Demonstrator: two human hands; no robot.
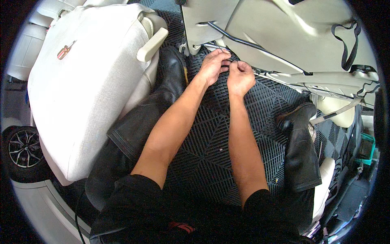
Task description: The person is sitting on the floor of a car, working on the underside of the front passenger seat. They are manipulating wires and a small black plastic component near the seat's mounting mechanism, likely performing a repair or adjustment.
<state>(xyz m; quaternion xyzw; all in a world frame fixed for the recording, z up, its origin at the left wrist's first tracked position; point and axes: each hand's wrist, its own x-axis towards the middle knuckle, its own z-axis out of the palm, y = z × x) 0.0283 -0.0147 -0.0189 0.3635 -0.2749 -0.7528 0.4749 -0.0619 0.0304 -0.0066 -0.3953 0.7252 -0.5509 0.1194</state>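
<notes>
My left hand (214, 66) and my right hand (241, 77) meet near the lower edge of a beige car-seat panel (280, 28). The thumb and fingers of each are bent into a pinch. Something small and dark shows between the fingertips, too small and too covered to name. A dark rod-like strip (256, 49) runs slantwise across the panel just beyond my hands. Close to my left fingers, a thin light metal bar passes along the panel's bottom edge. A black strap (344, 51) hangs in a loop on the panel's right part.
To my left stands a pale cloth car seat (87, 81) with a beige lever (152, 44). A screwdriver (63, 52) with a red and clear handle lies on it. Black ribbed tiles (211, 162) cover the floor. A wheel (25, 148) stands far left, a teal crate (367, 148) far right.
</notes>
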